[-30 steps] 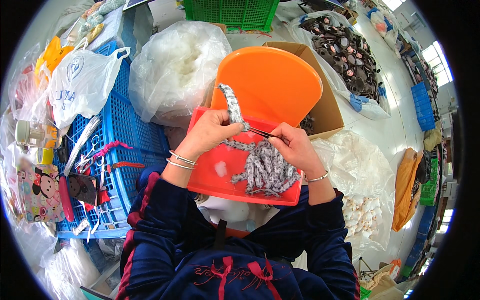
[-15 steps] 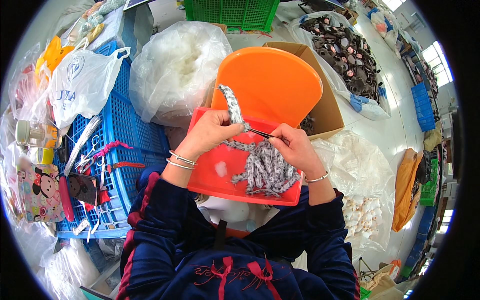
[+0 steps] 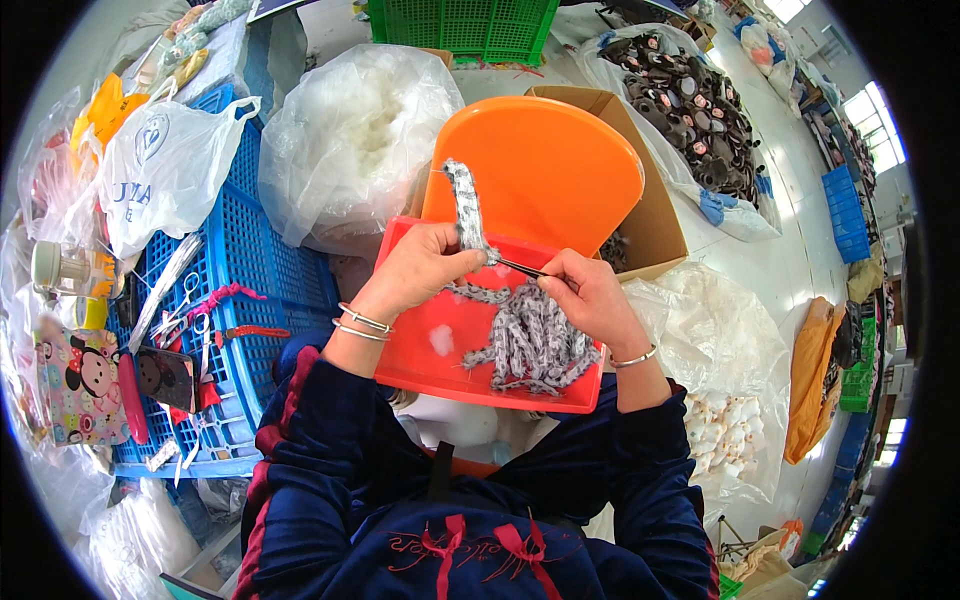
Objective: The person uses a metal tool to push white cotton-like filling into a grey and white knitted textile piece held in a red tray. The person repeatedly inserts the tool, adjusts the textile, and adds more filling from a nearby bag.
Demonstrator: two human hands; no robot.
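Note:
My left hand [image 3: 425,262] pinches a fuzzy grey-and-white fabric strip [image 3: 467,203], perhaps a narrow tube, which stands up beyond my fingers. Closed round a thin dark tool that looks like tweezers [image 3: 522,268], my right hand [image 3: 590,292] keeps its tip at the strip's lower end; whether the tip is inside I cannot tell. Both hands are over a red tray [image 3: 400,350]. In it lies a pile of similar grey-and-white strips [image 3: 540,345], with a small white tuft of stuffing [image 3: 441,339] to its left.
Behind the tray are an orange plastic seat [image 3: 540,150] and a cardboard box [image 3: 662,225]. A clear bag of white stuffing [image 3: 355,140] stands at the far left. Scissors and a phone lie on a blue crate [image 3: 240,400] at left. Right is a plastic bag of white pieces [image 3: 725,430].
The free end of the strip has swung slightly and stands straighter. Both hands keep almost the same place and grip.

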